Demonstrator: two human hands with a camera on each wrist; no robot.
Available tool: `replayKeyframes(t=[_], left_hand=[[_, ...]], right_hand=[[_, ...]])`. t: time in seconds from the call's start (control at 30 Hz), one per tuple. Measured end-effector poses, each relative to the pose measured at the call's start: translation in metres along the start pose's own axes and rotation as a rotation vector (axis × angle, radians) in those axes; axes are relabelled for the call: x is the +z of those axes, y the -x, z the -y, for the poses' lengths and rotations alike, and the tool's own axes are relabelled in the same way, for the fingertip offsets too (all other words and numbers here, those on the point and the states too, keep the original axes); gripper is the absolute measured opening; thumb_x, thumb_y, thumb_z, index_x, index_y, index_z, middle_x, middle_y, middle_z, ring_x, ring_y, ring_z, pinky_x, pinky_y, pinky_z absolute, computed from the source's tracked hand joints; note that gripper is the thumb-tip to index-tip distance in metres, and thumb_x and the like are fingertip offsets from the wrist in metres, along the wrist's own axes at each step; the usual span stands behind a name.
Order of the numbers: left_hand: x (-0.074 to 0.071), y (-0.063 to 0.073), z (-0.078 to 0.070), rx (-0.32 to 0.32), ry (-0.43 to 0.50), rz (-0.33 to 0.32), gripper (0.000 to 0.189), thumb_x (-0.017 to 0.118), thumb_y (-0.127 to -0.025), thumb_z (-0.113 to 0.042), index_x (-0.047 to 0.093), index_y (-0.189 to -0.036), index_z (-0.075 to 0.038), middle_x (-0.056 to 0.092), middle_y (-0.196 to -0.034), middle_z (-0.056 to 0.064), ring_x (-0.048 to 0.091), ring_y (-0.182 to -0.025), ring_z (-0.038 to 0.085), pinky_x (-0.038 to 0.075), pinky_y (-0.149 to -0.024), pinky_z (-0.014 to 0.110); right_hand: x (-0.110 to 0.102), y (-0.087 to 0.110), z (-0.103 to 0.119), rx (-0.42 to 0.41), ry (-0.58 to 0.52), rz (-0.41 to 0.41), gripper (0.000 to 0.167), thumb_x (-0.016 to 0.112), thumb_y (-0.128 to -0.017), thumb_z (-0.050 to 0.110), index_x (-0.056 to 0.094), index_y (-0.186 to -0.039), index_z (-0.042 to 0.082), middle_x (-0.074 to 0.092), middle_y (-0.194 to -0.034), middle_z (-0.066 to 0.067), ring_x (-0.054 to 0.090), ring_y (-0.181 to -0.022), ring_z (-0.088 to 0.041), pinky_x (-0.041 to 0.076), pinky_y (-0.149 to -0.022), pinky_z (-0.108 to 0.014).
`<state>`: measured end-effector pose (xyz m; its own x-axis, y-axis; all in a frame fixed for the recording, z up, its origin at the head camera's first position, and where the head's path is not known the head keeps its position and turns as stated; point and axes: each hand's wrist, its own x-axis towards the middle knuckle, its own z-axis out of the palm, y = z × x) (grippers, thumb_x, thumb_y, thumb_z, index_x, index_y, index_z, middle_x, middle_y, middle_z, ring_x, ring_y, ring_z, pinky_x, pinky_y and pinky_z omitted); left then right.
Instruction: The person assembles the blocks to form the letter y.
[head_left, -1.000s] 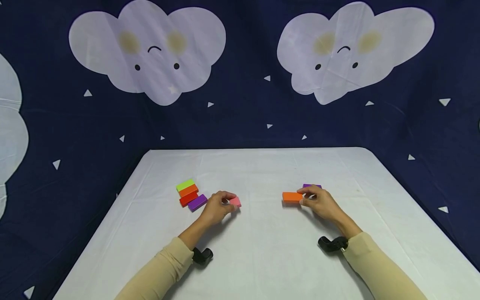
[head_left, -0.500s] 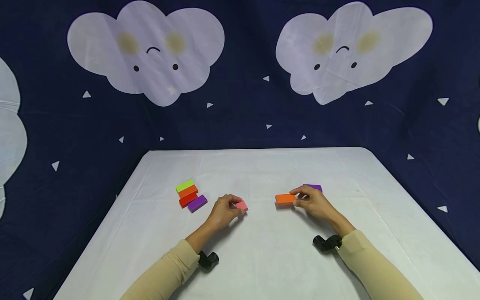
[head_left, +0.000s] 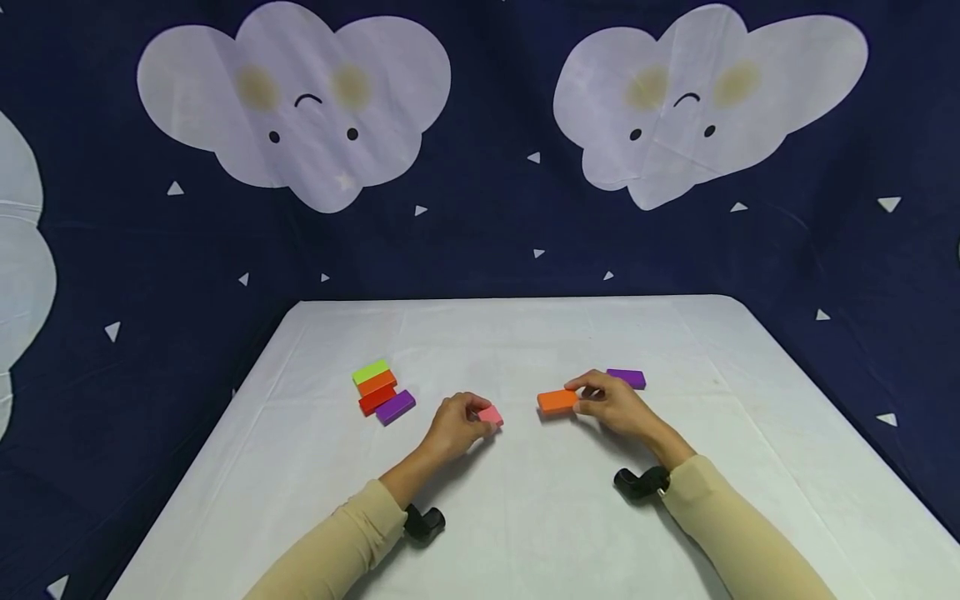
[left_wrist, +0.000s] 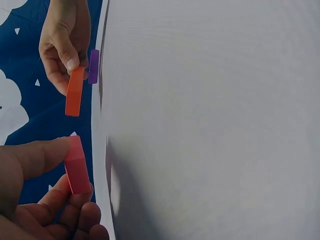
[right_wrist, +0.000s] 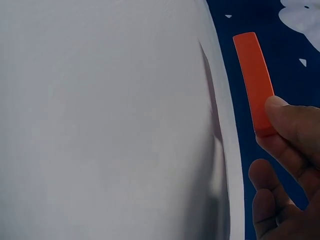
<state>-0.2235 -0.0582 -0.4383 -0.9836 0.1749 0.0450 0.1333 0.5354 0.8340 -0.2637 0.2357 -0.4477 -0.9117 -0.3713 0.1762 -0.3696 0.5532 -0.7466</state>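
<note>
My left hand [head_left: 454, 427] pinches a pink block [head_left: 491, 416] between thumb and fingers, over the middle of the table. In the left wrist view the pink block [left_wrist: 77, 166] stands out past the fingertips. Opposite it, my right hand [head_left: 613, 403] holds an orange block [head_left: 557, 402] by its right end, the free end pointing left towards the pink one. A gap separates the two blocks. The right wrist view shows the orange block [right_wrist: 254, 82] gripped near its lower end by the thumb [right_wrist: 280, 112] and a finger. Just behind the right hand lies a purple block [head_left: 627, 379].
Left of my left hand, a green block [head_left: 371, 371], an orange block [head_left: 377, 382], a red block [head_left: 377, 400] and another purple block [head_left: 395, 407] lie close together on the white table [head_left: 510, 517]. A dark blue cloth [head_left: 495, 233] with printed clouds hangs behind.
My left hand has moved right with the pink block, and my right hand left with the orange block, narrowing the gap. The purple block behind my right hand is more exposed.
</note>
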Motion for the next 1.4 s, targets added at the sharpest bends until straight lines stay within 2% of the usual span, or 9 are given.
replayKeyframes(t=[0.17,0.4,0.63,0.87,1.2,1.4], left_hand=[[0.001,-0.002,-0.002,-0.017,-0.017,0.004,0.029,0.074,-0.076,-0.011,0.067,-0.103,-0.004,0.058,-0.088,0.011,0.046,-0.08,0.016,0.039,-0.065,0.025],[0.003,-0.005,-0.003,0.013,-0.043,0.016,0.029,0.075,-0.075,-0.011,0.067,-0.102,-0.002,0.061,-0.09,0.011,0.049,-0.078,0.015,0.04,-0.065,0.025],[0.006,-0.007,-0.003,0.006,-0.081,0.013,0.029,0.076,-0.074,-0.012,0.066,-0.1,-0.004,0.063,-0.09,0.01,0.053,-0.081,0.017,0.042,-0.071,0.029],[0.01,-0.009,-0.004,0.026,-0.124,0.004,0.029,0.077,-0.072,-0.013,0.067,-0.098,-0.005,0.065,-0.088,0.009,0.055,-0.079,0.016,0.042,-0.071,0.029],[0.014,-0.012,-0.002,0.02,-0.088,0.001,0.029,0.077,-0.072,-0.013,0.067,-0.099,-0.005,0.065,-0.089,0.01,0.054,-0.081,0.016,0.042,-0.07,0.027],[0.017,-0.013,0.0,0.029,-0.066,-0.008,0.029,0.077,-0.074,-0.013,0.067,-0.099,-0.003,0.063,-0.09,0.011,0.053,-0.086,0.02,0.041,-0.07,0.027]], right_hand=[[0.002,-0.004,0.001,0.007,0.019,0.016,0.029,0.07,-0.082,0.013,0.067,-0.11,0.017,0.066,-0.098,-0.003,0.056,-0.086,-0.017,0.047,-0.077,-0.026],[0.006,-0.01,0.001,-0.005,0.033,0.036,0.028,0.071,-0.082,0.014,0.068,-0.11,0.016,0.066,-0.099,-0.003,0.056,-0.086,-0.015,0.046,-0.077,-0.026],[0.011,-0.018,0.002,0.001,0.05,0.08,0.029,0.069,-0.083,0.013,0.067,-0.111,0.018,0.066,-0.103,-0.002,0.056,-0.088,-0.015,0.045,-0.079,-0.026],[0.016,-0.023,0.006,-0.007,0.06,0.103,0.028,0.069,-0.083,0.012,0.067,-0.11,0.019,0.065,-0.102,-0.001,0.056,-0.089,-0.014,0.045,-0.08,-0.027],[0.02,-0.026,0.001,-0.069,0.053,0.111,0.027,0.068,-0.083,0.012,0.067,-0.109,0.018,0.065,-0.1,-0.002,0.056,-0.084,-0.013,0.045,-0.074,-0.026],[0.022,-0.027,0.002,-0.04,0.05,0.133,0.029,0.069,-0.082,0.011,0.067,-0.109,0.021,0.065,-0.103,0.0,0.056,-0.089,-0.014,0.045,-0.079,-0.028]])
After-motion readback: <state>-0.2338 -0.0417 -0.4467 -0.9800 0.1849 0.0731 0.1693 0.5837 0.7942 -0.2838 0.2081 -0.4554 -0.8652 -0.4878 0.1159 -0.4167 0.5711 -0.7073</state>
